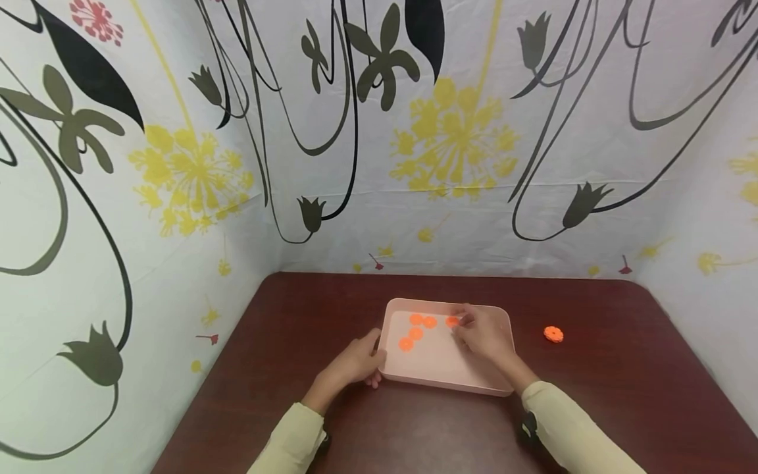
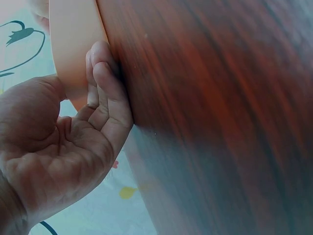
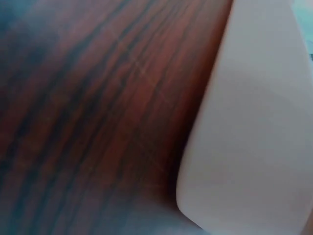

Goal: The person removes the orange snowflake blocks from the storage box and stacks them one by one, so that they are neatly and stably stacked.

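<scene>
A shallow pale-peach tray (image 1: 438, 368) lies on the table with several small orange discs, among them one orange disc (image 1: 405, 343), in its left half. My left hand (image 1: 358, 359) grips the tray's left end. In the left wrist view, the thumb is at the rim and the fingers (image 2: 111, 90) curl against the outer side and underside. Over the tray's right half, my right hand (image 1: 482, 334) pinches another orange disc (image 1: 452, 321) near the back wall; its fingertips partly cover the disc. The right wrist view shows only the tray's outer wall (image 3: 249, 117), not the hand.
To the right of the tray, an orange scalloped piece (image 1: 553, 334) sits on the dark reddish-brown wooden table (image 1: 616, 395). White cloth (image 1: 367, 164) printed with flowers and stems stands around the table's back and sides.
</scene>
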Available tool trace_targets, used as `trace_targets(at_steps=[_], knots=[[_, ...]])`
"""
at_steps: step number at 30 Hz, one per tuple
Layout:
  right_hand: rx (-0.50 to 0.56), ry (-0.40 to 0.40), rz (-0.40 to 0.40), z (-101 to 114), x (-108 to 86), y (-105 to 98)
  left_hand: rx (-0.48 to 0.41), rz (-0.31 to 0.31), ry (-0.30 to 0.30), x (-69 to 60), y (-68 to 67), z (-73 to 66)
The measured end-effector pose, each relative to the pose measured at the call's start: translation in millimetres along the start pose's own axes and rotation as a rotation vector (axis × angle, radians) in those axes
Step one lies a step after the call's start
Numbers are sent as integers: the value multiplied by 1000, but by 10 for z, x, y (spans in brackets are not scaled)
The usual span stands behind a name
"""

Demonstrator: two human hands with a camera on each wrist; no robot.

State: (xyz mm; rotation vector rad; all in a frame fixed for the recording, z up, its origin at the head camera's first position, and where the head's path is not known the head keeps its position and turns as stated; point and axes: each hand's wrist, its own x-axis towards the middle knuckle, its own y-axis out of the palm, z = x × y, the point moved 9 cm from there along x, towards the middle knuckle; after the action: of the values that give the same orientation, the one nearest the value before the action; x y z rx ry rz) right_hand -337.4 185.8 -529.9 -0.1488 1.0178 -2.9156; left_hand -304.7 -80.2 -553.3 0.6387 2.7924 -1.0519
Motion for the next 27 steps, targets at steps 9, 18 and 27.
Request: trace_targets(at_steps=[9,18,27], knots=[[-63,44,31,-70,24,37,-37,15,-15,-2,16,8],[-88,28,26,-45,32,37,-41,17,-12,-2,14,7],[-98,25,26,-45,43,42,-45,8,0,10,10,4]])
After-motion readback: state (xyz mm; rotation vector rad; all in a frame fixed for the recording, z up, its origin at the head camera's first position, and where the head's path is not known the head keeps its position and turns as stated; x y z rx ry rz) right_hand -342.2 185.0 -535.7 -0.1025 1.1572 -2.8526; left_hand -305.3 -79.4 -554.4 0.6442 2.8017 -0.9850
